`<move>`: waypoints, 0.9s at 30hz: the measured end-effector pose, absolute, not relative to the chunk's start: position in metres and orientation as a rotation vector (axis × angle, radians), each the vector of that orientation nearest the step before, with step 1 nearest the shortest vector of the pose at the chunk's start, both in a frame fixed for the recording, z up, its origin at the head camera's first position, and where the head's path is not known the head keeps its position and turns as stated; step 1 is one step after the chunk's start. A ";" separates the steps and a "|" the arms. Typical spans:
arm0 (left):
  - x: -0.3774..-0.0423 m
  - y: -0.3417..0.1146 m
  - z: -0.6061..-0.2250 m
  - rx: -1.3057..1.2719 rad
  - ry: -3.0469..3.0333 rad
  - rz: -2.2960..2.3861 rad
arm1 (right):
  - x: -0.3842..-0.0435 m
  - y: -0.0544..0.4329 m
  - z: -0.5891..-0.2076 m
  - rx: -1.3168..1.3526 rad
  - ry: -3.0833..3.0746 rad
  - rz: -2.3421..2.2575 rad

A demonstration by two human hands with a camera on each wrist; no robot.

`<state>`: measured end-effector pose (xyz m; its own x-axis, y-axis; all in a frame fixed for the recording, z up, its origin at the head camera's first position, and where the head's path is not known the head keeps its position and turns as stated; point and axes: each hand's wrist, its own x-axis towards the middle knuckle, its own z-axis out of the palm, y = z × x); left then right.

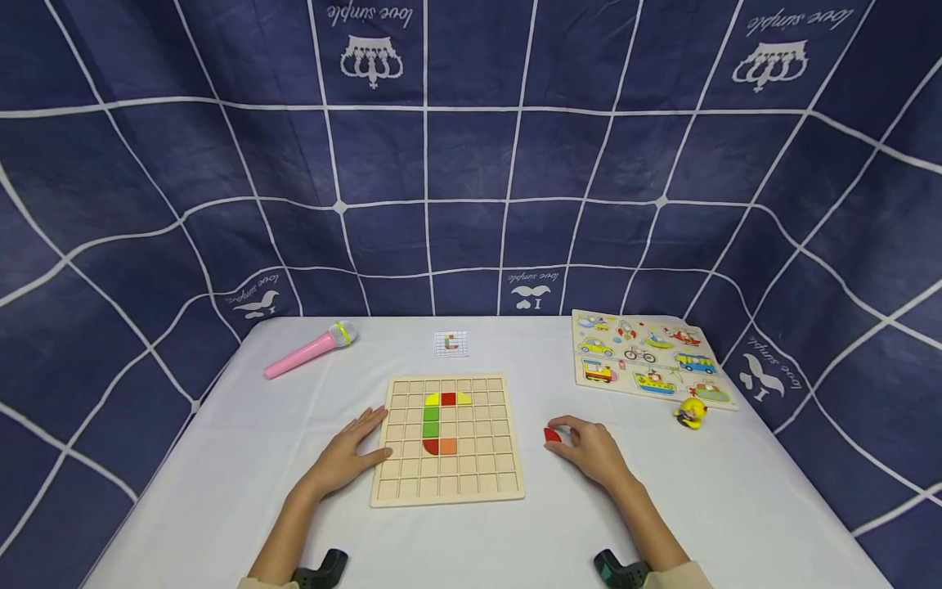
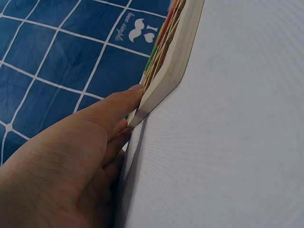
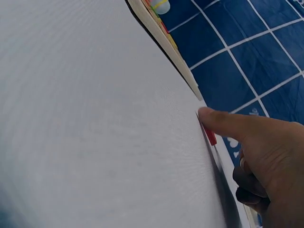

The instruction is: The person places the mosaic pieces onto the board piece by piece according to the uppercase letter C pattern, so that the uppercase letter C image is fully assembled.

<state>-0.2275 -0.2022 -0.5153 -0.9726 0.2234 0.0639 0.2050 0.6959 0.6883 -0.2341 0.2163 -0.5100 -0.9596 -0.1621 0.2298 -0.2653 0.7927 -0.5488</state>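
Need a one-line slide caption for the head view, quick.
Left hand rests against the wooden grid board while right hand touches a red piece on the white table.

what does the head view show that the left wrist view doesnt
Only the head view shows the right hand pinching a red piece, the pink microphone, the vehicle puzzle, the yellow toy and the small pattern card. Only the left wrist view shows the board's side edge close up. Both show the left hand resting flat against the wooden grid board.
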 end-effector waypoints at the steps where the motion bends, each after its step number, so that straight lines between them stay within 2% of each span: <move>1: -0.227 -0.202 -0.515 0.362 2.870 1.158 | -0.234 0.216 -0.510 0.358 -2.816 0.903; 7: -0.227 -0.201 -0.515 0.355 2.864 1.159 | -0.236 0.213 -0.507 0.424 -2.852 0.894; 27: -0.226 -0.201 -0.513 0.370 2.874 1.156 | -0.219 0.236 -0.507 0.282 -2.897 0.916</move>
<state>-0.2262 -0.2008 -0.5134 -0.9717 0.2262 0.0678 0.2102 0.6975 0.6850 -0.2193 0.2365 -0.5066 -0.9789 -0.1484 0.1408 -0.2023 0.8032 -0.5603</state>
